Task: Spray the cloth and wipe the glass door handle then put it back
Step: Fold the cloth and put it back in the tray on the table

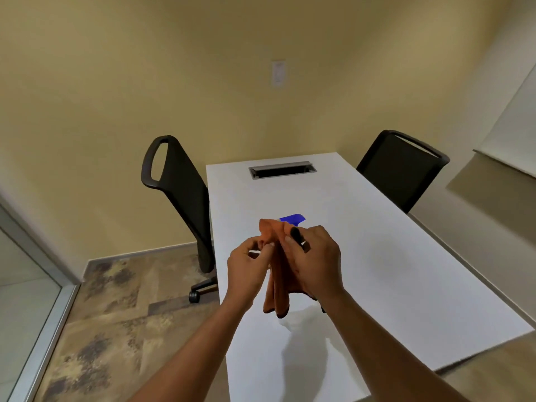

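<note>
An orange cloth [277,281] hangs bunched between both hands above the white table [377,271]. My left hand [246,266] pinches its upper left edge. My right hand [316,261] grips the cloth's upper right part, and a thin black object pokes out between that hand's fingers. Just behind the cloth's top sits the blue head of a spray bottle [293,219]; the rest of the bottle is hidden by the cloth and hands. The glass door handle is out of view.
Two black office chairs stand at the table, one on the left [179,192] and one at the far right [403,166]. A cable slot [282,169] is set in the table's far end. A glass panel with a metal frame [43,329] runs along the left.
</note>
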